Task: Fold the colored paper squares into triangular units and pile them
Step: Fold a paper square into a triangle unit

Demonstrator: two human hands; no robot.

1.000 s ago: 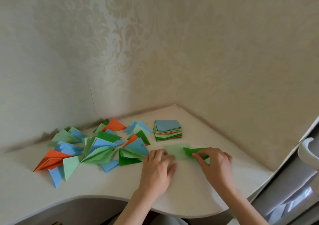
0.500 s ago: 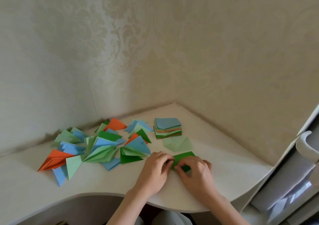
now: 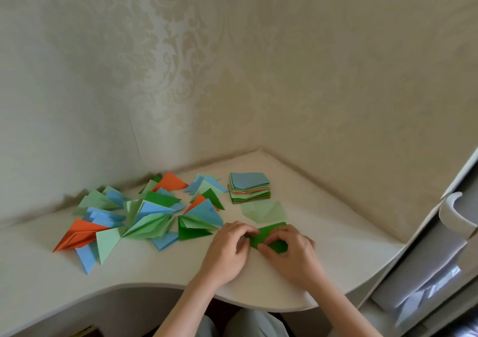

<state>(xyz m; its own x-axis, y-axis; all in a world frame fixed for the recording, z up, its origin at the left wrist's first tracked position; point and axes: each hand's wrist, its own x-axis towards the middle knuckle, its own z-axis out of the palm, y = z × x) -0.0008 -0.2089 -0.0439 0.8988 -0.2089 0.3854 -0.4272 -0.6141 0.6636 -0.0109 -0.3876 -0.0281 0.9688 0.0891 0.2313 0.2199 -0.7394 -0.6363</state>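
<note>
Drawn in from the desk's [image 3: 155, 272] right side, the dark green paper [image 3: 269, 237] now lies near its front edge, pinched between curled fingers of left hand [image 3: 229, 248] and right hand [image 3: 292, 255].

Cream damask-patterned wallpaper [image 3: 284, 78] covers two walls meeting in a corner behind the pale, curved-edged tabletop [image 3: 155, 272]. At the right stands a white cabinet [image 3: 426, 272] with a rounded white handle [image 3: 455, 212] (soft, even daylight throughout).
</note>
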